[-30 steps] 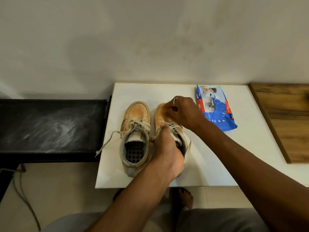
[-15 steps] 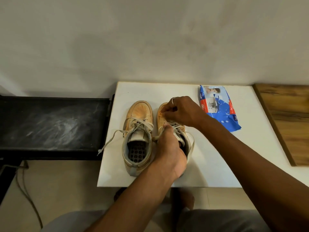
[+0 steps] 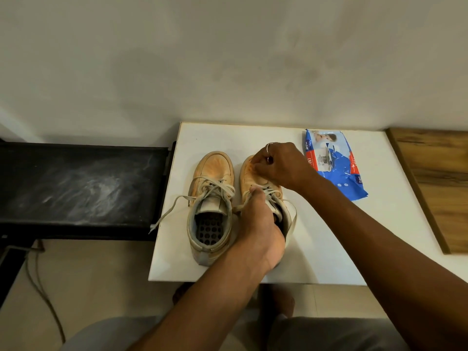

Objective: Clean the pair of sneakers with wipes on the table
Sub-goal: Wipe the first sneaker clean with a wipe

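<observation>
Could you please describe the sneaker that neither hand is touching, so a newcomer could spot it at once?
On the white table two tan sneakers stand side by side. The untouched sneaker is the one nearer the black bench. Unlike the held sneaker, its mouth shows a perforated insole and its lace trails past the table edge.

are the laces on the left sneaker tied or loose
Loose: a lace end from the left sneaker trails past the table's left edge.
</observation>
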The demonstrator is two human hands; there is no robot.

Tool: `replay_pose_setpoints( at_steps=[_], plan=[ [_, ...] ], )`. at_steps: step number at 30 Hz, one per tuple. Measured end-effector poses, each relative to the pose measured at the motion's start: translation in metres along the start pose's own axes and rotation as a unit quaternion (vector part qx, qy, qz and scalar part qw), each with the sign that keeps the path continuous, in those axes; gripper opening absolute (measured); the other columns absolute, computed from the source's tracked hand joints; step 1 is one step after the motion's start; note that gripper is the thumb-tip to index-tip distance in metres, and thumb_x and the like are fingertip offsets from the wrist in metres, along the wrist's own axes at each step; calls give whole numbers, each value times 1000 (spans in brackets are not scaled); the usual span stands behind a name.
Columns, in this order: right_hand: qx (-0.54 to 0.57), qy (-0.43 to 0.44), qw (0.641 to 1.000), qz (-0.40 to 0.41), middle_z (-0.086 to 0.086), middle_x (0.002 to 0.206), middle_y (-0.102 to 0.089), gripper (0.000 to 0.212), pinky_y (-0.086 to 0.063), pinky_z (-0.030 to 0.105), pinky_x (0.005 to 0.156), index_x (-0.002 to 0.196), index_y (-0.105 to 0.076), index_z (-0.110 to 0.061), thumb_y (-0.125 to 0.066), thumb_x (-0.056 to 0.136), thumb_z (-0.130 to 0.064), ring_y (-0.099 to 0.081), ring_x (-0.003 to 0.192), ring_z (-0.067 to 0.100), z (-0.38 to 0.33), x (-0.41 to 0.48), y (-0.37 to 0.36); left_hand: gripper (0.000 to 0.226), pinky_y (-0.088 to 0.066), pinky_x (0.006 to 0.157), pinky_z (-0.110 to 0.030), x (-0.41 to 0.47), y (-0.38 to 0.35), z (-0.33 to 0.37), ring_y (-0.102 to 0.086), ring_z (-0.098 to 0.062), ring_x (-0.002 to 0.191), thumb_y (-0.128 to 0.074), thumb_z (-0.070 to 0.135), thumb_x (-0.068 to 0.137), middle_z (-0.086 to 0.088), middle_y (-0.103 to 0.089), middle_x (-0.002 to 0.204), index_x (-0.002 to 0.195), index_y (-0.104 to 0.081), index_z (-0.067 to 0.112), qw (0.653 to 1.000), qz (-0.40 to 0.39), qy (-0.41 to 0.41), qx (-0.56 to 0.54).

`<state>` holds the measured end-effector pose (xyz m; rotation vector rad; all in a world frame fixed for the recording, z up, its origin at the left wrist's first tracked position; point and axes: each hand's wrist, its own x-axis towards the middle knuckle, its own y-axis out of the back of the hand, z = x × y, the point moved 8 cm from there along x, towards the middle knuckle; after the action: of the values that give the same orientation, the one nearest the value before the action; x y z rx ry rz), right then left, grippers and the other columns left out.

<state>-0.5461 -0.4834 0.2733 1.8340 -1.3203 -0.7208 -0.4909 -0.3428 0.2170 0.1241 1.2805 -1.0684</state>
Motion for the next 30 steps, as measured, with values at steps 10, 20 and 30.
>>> replay_pose_setpoints(
  at_steps=[10,20,30],
  plan=[
    [6,28,999,-31,-10,92,-68,20,-42,6,66,106,-75,-13,-68,90,-22,-57,74,3,-12,-1,-6,45,-53,102,-48,3,1,0,-71,-30,105,-54,51,98,-17,-74,112,115,-67,11,1000,11,-1,-5],
    [2,27,999,-40,-6,97,-67,22,-49,19,72,106,-74,-14,-69,90,-27,-60,82,8,-5,-3,-7,46,-54,101,-47,-2,0,-1,-72,-29,103,-53,52,99,-16,-74,111,118,-66,12,1000,6,4,-3],
    [-17,14,999,-28,-1,101,-70,23,-54,31,76,105,-74,-13,-65,92,-29,-62,85,13,-1,-1,-7,45,-52,103,-46,-1,0,0,-71,-29,106,-52,51,100,-15,-73,114,119,-66,12,1000,-2,-4,-7]
  ],
)
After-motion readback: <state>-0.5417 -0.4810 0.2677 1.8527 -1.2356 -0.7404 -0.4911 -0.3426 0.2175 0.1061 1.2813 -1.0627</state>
